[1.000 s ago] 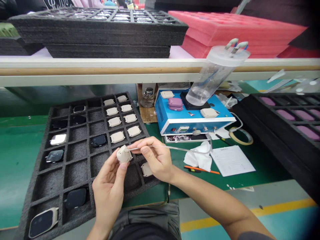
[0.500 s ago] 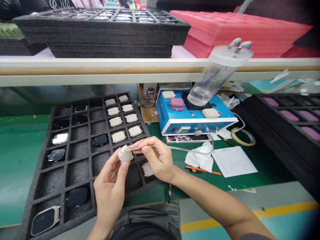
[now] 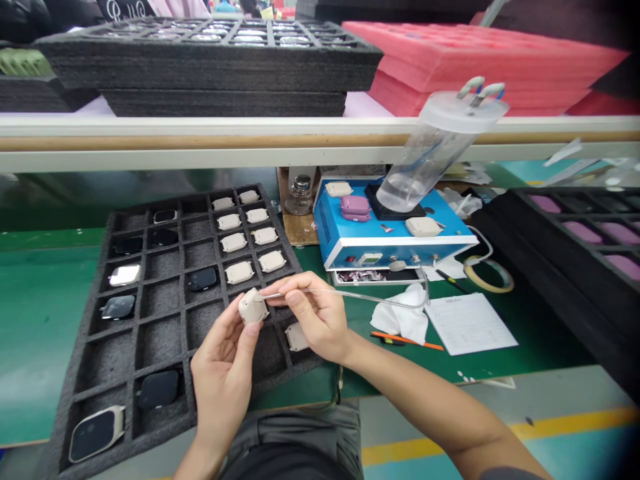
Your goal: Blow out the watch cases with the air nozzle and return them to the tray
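Note:
Between the fingers and thumb of my left hand (image 3: 225, 360) is a beige watch case (image 3: 253, 307), held tilted above the foam tray. My right hand (image 3: 317, 310) pinches a thin needle (image 3: 270, 295) whose tip meets the upper edge of the case. From the needle a clear tube (image 3: 370, 295) runs right to the front of a blue machine (image 3: 400, 250). Under my hands lies the dark grey foam tray (image 3: 160, 300), divided into compartments. Several beige cases (image 3: 240, 272) fill its right columns, and dark watch faces (image 3: 159, 389) sit on the left. My right hand partly hides another beige case (image 3: 297, 338).
A clear cylinder (image 3: 417, 160) leans on the machine beside purple cases (image 3: 355, 207). White cloth (image 3: 400, 312), an orange stick (image 3: 407, 341), a paper sheet (image 3: 471, 323) and a tape roll (image 3: 489, 275) lie right. A shelf edge (image 3: 200, 141) crosses above, holding black foam trays (image 3: 215, 70).
The view shifts slightly, so the tray and my left hand appear a little further right. Both hands keep the same hold, with the needle still at the case.

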Available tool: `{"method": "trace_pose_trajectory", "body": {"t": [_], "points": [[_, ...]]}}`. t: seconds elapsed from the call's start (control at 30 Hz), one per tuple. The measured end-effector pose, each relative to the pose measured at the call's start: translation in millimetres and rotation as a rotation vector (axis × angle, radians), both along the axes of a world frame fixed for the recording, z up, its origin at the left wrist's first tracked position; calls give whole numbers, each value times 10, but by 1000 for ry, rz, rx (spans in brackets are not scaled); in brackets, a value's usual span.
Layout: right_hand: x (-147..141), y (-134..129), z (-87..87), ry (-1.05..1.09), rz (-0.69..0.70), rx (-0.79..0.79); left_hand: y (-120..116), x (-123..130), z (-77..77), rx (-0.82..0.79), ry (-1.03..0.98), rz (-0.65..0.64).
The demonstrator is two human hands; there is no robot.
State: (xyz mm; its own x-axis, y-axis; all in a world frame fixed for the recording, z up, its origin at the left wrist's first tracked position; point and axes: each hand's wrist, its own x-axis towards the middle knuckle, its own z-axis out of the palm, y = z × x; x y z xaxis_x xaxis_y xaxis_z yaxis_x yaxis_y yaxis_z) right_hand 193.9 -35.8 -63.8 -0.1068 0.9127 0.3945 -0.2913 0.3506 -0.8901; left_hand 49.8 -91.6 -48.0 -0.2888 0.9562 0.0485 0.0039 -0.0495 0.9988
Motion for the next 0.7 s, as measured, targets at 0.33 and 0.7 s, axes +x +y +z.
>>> {"method": "trace_pose_trajectory", "body": {"t": [0.33,0.7], "points": [[41,-74,-17,127,-325,32,-160,-87,59,71,434,-149],[48,-44,-71,46,-312,-82,-421,-102,194,50,1227,-450]]}}
